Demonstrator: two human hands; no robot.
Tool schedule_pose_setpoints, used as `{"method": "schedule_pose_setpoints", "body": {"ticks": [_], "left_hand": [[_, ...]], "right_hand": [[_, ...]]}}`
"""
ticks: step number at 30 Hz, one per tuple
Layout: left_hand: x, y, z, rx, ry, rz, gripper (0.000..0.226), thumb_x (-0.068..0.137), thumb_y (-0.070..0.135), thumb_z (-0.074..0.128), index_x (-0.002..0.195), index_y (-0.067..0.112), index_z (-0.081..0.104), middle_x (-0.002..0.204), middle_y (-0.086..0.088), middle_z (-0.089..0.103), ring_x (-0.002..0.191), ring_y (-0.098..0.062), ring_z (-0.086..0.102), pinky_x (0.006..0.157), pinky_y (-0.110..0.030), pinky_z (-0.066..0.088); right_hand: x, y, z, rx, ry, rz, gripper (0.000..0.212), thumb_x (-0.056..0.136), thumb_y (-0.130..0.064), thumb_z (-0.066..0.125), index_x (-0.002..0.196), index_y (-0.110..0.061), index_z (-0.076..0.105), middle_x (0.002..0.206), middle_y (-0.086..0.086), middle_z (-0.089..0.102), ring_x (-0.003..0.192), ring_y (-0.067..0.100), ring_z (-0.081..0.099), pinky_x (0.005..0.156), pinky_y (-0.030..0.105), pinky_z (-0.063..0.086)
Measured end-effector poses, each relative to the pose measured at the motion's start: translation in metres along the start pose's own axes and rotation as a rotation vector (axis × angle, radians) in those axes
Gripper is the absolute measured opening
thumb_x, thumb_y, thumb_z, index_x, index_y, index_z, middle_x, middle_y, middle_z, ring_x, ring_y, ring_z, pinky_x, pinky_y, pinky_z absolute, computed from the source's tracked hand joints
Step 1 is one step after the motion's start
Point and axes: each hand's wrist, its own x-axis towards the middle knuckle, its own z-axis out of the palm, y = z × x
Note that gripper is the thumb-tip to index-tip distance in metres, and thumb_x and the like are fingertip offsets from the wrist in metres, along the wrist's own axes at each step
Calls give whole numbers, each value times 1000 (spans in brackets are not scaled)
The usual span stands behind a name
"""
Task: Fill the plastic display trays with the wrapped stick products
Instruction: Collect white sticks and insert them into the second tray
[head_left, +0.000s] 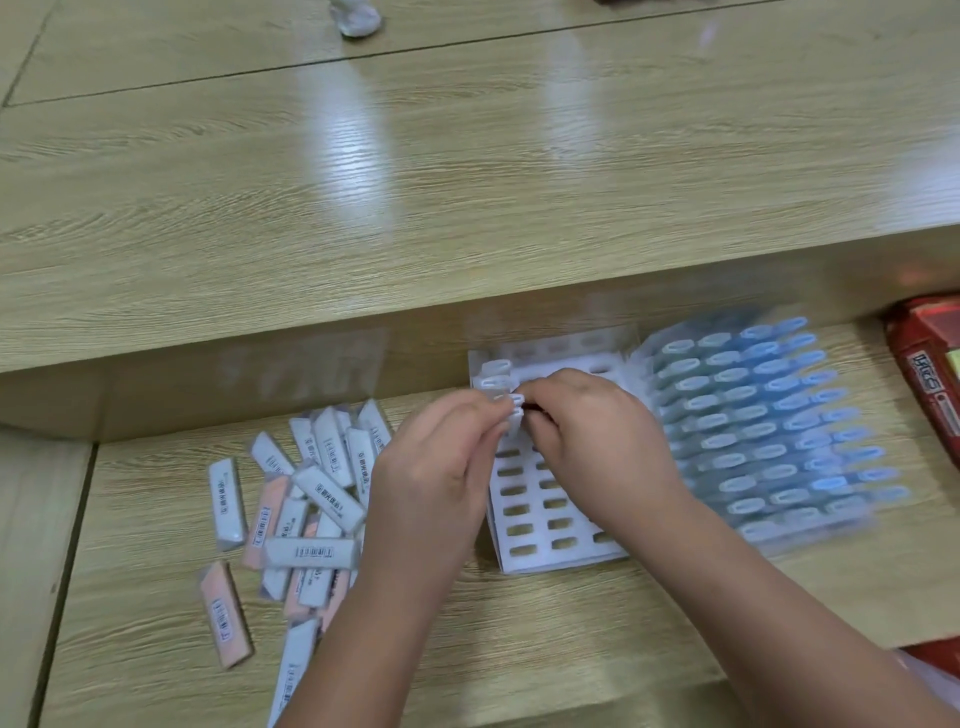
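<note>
Shop-like wooden counter (467, 218), stocked display tray (769, 431)

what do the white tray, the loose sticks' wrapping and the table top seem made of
White tray: probably thin moulded plastic, matt, with punched oval slots. Loose sticks: wrapped in clear glossy film, judging by the sheen over printed barcodes. Table top: wood-grain laminate or veneer, glossy; it mirrors bright light streaks.

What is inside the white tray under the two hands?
In the white tray, a few wrapped sticks stand in the far-left slots. The near slots are empty. The left hand and right hand, pinching one stick, cover the middle slots, so those cannot be seen.
</note>
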Motion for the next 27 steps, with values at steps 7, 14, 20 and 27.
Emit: {"method": "schedule_pose_setpoints", "body": {"ticks": [7, 14, 20, 27], "left_hand": [[-5, -6, 6, 223, -28, 70, 8, 87, 11, 76, 95, 13, 76, 95, 4, 73, 90, -22, 59, 78, -31, 48], [-9, -6, 3, 42, -23, -108, 18, 88, 20, 74, 106, 21, 73, 101, 17, 67, 99, -8, 54, 90, -12, 37], [-56, -12, -39, -176, 116, -434, 17, 84, 40, 69, 101, 42, 69, 107, 21, 65, 96, -9, 63, 79, -11, 46], [-135, -37, -94, 117, 263, -604, 24, 75, 44, 68, 94, 30, 71, 99, 7, 61, 79, -14, 60, 66, -30, 49]], "right_hand": [[-2, 4, 4, 100, 47, 31, 15, 95, -26, 61, 105, -25, 71, 99, -6, 67, 94, 17, 61, 79, 32, 49], [-16, -2, 2, 188, 113, 41, 17, 92, -26, 62, 108, -25, 69, 95, -15, 60, 87, 7, 57, 79, 27, 49], [-73, -40, -2, 323, 254, 18, 9, 89, -29, 66, 97, -31, 67, 86, -24, 58, 79, -8, 56, 73, 7, 45], [-114, -112, 62, 218, 31, -97, 29, 88, -30, 62, 115, -21, 71, 110, -2, 66, 85, 14, 69, 65, 22, 56]]}}
